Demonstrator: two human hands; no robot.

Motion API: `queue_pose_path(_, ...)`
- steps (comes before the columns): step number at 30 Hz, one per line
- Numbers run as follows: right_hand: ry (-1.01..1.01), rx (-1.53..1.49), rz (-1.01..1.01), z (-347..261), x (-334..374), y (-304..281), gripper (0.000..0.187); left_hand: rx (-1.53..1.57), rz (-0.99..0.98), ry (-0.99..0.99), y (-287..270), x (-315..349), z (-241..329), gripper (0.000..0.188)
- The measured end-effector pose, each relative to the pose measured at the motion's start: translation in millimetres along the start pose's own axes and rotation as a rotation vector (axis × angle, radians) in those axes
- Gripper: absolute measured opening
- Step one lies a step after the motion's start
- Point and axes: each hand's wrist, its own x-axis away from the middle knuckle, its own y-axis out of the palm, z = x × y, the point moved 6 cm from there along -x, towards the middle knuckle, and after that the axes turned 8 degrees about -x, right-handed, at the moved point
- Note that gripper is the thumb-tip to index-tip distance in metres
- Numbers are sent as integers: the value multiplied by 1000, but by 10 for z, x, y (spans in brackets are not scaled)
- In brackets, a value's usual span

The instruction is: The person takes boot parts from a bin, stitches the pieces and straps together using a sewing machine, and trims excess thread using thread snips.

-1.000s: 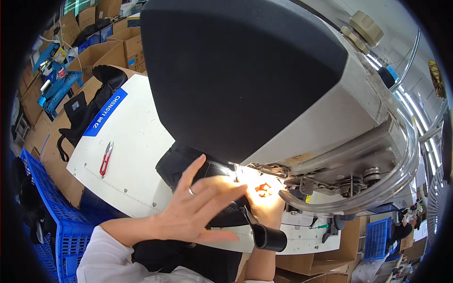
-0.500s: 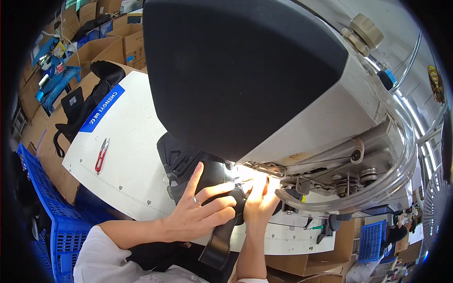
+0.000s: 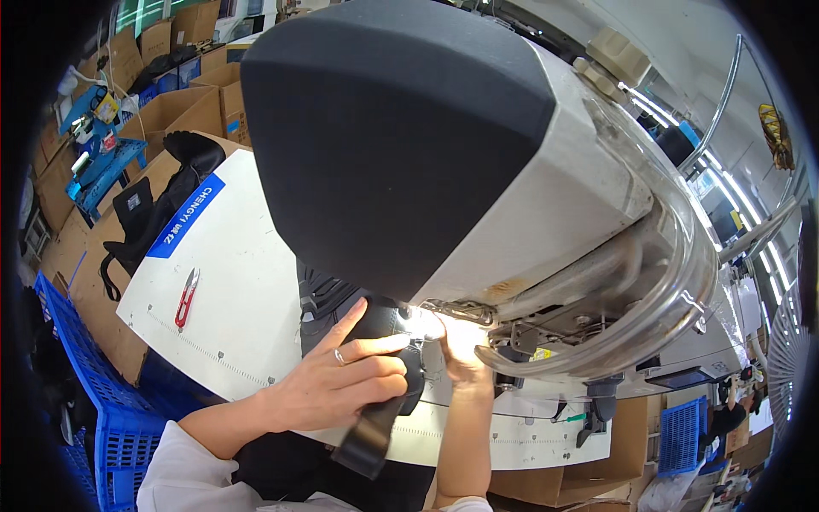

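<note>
A black leather-like piece [image 3: 375,322] with a ridged, moulded section [image 3: 321,299] lies under the sewing machine head [image 3: 392,145]. My left hand [image 3: 350,375] rests on it with the index finger stretched out and the others spread and partly bent; a ring is on one finger. Below that hand hangs a loose black strap [image 3: 367,439], blurred. Close to the lit needle area, my right hand [image 3: 465,346] is closed at the piece's right edge. Glare washes out its fingertips, and the machine head covers the far part of the piece.
Red-handled thread snips [image 3: 186,300] lie on the white machine table [image 3: 230,282]. A clear curved guard [image 3: 614,354] juts out at the machine's right. Blue plastic crates [image 3: 111,410] stand at left. Black goods [image 3: 171,192] and cardboard boxes [image 3: 183,107] lie beyond the table.
The whole view has shifted, with the machine head lower and further left. Both hands stay at the black piece. The strap's free end has swung left and downward.
</note>
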Motion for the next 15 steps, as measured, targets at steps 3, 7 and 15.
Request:
queue_pose_path(3, 142, -205, -152, 73, 67, 348, 41, 92, -63, -4, -41, -33, -46, 28)
queue_pose_path(7, -334, 469, -68, -87, 40, 311, 27, 135, -32, -11, -73, -13, -123, 22)
queue_pose_path(15, -508, 610, -26, -76, 101, 285, 8, 498, -103, -144, -134, -43, -366, 28)
